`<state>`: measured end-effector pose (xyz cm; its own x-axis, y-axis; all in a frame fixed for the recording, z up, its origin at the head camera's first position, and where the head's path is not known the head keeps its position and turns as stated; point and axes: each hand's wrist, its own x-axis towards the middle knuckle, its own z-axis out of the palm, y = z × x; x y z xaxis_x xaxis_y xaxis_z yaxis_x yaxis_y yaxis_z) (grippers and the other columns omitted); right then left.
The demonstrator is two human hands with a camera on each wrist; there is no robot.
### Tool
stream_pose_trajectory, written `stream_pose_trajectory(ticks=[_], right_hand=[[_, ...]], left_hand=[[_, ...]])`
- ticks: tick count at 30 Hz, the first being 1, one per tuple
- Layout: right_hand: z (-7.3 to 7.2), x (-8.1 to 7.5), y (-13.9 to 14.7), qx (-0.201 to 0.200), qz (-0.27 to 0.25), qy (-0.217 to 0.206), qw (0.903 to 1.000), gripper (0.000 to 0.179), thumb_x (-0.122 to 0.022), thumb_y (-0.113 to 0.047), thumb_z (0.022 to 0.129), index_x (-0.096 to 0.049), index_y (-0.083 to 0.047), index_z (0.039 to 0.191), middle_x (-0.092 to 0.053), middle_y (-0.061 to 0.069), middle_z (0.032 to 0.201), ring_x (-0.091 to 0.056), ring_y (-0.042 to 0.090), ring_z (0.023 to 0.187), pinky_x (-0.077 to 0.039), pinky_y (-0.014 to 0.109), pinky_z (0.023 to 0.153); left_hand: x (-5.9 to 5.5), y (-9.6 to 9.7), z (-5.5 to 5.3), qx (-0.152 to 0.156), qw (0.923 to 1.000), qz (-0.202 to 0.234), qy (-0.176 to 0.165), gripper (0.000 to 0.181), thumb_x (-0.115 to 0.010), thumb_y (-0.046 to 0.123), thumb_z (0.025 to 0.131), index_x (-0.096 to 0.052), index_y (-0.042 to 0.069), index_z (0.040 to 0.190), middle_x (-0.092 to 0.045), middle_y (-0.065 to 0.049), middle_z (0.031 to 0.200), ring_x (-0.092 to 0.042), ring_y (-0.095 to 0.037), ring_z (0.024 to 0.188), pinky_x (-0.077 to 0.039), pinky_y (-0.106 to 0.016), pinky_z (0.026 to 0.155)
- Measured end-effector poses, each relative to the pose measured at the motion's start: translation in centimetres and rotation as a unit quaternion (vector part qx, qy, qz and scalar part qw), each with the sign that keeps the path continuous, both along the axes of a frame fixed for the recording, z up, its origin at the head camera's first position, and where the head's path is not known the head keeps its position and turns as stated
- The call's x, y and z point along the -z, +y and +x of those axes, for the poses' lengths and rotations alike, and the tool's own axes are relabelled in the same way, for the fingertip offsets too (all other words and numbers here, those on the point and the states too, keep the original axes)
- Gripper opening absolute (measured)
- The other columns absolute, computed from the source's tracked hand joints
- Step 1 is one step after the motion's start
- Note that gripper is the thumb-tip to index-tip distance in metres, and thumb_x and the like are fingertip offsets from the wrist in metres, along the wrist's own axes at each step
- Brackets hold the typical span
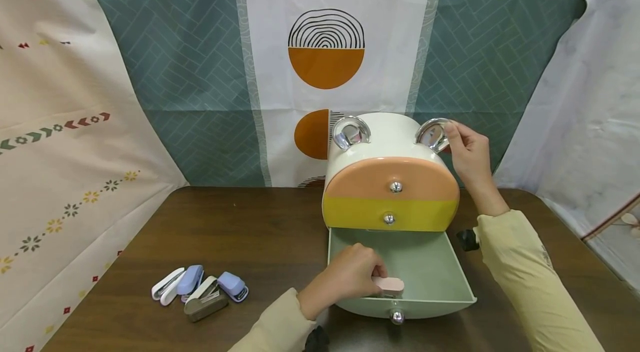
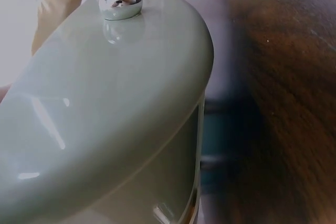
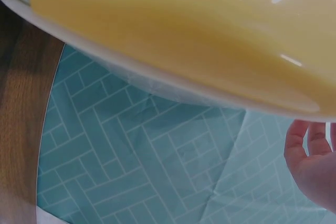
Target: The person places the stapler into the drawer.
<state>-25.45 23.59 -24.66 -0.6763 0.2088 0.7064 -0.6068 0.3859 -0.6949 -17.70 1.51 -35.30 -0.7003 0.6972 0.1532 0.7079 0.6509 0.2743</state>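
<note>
A rounded mini drawer cabinet [image 1: 385,141], cream on top, stands with its green bottom drawer [image 1: 430,263] pulled out. Over the front of that drawer my left hand [image 1: 350,271] pinches a small pink stapler [image 1: 392,285] between thumb and fingers. My right hand [image 1: 470,155] grips the right chrome ring [image 1: 425,125] on top of the cabinet. In the left wrist view the green drawer front [image 2: 115,103] and its chrome knob [image 2: 121,1] hide the left hand's fingers. The right wrist view shows the cabinet's yellow drawer front [image 3: 157,30] above part of my right hand [image 3: 315,169].
Several small staplers lie grouped on the table's left: a white stapler [image 1: 169,286], a lavender stapler [image 1: 191,278], a grey-brown stapler [image 1: 205,306] and another lavender stapler [image 1: 232,285]. The orange drawer [image 1: 360,177] and yellow drawer are closed. Behind hangs a patterned curtain [image 1: 190,63].
</note>
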Motion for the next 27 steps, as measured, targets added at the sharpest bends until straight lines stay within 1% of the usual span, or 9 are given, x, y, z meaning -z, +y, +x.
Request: stream_pose_trajectory(ticks=[3,10,16,19,21,23,24,26,27], right_hand=[[0.2,-0.2,-0.2,0.003,0.0,-0.003,1.0,0.031,-0.05,-0.011,0.093,-0.058,0.019,0.1,-0.056,-0.025,0.066,-0.053,-0.008,0.061,-0.044,0.008,0.06],[0.2,-0.2,-0.2,0.009,-0.001,-0.001,1.0,0.031,-0.05,-0.01,0.092,-0.059,0.018,0.099,-0.056,-0.025,0.064,-0.052,-0.007,0.059,-0.044,0.009,0.059],[0.1,-0.1,-0.1,0.003,-0.013,-0.002,0.9999,0.03,-0.05,-0.01,0.092,-0.059,0.018,0.099,-0.057,-0.023,0.064,-0.053,-0.007,0.059,-0.044,0.009,0.059],[-0.4,0.3,0.3,-0.002,-0.021,-0.002,0.9998,0.024,-0.051,-0.009,0.092,-0.064,0.01,0.096,-0.058,-0.022,0.065,-0.053,-0.006,0.06,-0.044,0.009,0.059],[-0.9,0.6,0.7,0.0,-0.024,-0.003,0.9997,0.018,-0.052,-0.01,0.092,-0.067,-0.003,0.092,-0.058,-0.021,0.065,-0.054,-0.005,0.06,-0.044,0.009,0.059],[-1.4,0.9,1.0,0.003,-0.024,-0.005,0.9997,0.015,-0.052,-0.012,0.092,-0.066,-0.017,0.089,-0.058,-0.02,0.065,-0.054,-0.005,0.06,-0.045,0.009,0.059],[-1.6,1.1,1.1,0.007,-0.023,-0.006,0.9997,0.015,-0.053,-0.013,0.092,-0.065,-0.021,0.087,-0.058,-0.02,0.065,-0.054,-0.004,0.06,-0.045,0.009,0.059],[-1.8,1.2,1.2,0.009,-0.02,-0.005,0.9998,0.014,-0.053,-0.015,0.092,-0.066,-0.02,0.087,-0.058,-0.021,0.065,-0.054,-0.004,0.06,-0.045,0.01,0.059],[-1.9,1.3,1.2,0.011,-0.018,-0.004,0.9998,0.014,-0.053,-0.016,0.092,-0.067,-0.016,0.089,-0.058,-0.021,0.065,-0.054,-0.004,0.06,-0.045,0.01,0.059]], left_hand=[[0.0,0.0,-0.1,-0.001,1.0,-0.006,-0.003,0.014,-0.081,0.02,0.063,-0.069,0.02,0.07,-0.054,0.015,0.06,-0.043,0.003,0.054,-0.033,-0.011,0.05],[0.1,-0.1,-0.1,0.004,1.0,-0.006,-0.005,0.016,-0.082,0.022,0.063,-0.068,0.02,0.07,-0.054,0.015,0.06,-0.043,0.003,0.054,-0.033,-0.011,0.05],[-0.7,-1.0,-0.1,0.006,0.9991,0.018,-0.037,0.018,-0.081,0.022,0.065,-0.071,0.017,0.079,-0.062,0.013,0.07,-0.051,0.005,0.063,-0.038,-0.009,0.058],[-1.3,-1.8,-0.1,0.003,0.9981,0.039,-0.047,0.02,-0.08,0.021,0.067,-0.071,0.015,0.083,-0.065,0.01,0.076,-0.055,0.003,0.068,-0.04,-0.01,0.061],[-1.6,-2.4,-0.1,-0.002,0.9974,0.054,-0.048,0.02,-0.079,0.021,0.068,-0.071,0.014,0.085,-0.066,0.009,0.078,-0.056,0.002,0.07,-0.041,-0.01,0.063],[-1.9,-3.2,0.0,-0.011,0.9959,0.075,-0.05,0.02,-0.078,0.02,0.069,-0.072,0.013,0.087,-0.067,0.008,0.08,-0.058,0.0,0.072,-0.042,-0.011,0.064],[-2.1,-3.6,0.1,-0.016,0.9951,0.085,-0.048,0.02,-0.077,0.02,0.069,-0.072,0.012,0.087,-0.068,0.008,0.08,-0.059,0.0,0.072,-0.042,-0.011,0.065],[-2.4,-4.6,0.2,-0.025,0.9927,0.109,-0.044,0.019,-0.077,0.019,0.07,-0.072,0.012,0.087,-0.068,0.007,0.079,-0.06,-0.001,0.073,-0.043,-0.013,0.066],[-2.5,-5.1,0.3,-0.03,0.9913,0.122,-0.041,0.019,-0.077,0.018,0.07,-0.071,0.012,0.087,-0.068,0.007,0.079,-0.06,-0.002,0.073,-0.044,-0.013,0.066]])
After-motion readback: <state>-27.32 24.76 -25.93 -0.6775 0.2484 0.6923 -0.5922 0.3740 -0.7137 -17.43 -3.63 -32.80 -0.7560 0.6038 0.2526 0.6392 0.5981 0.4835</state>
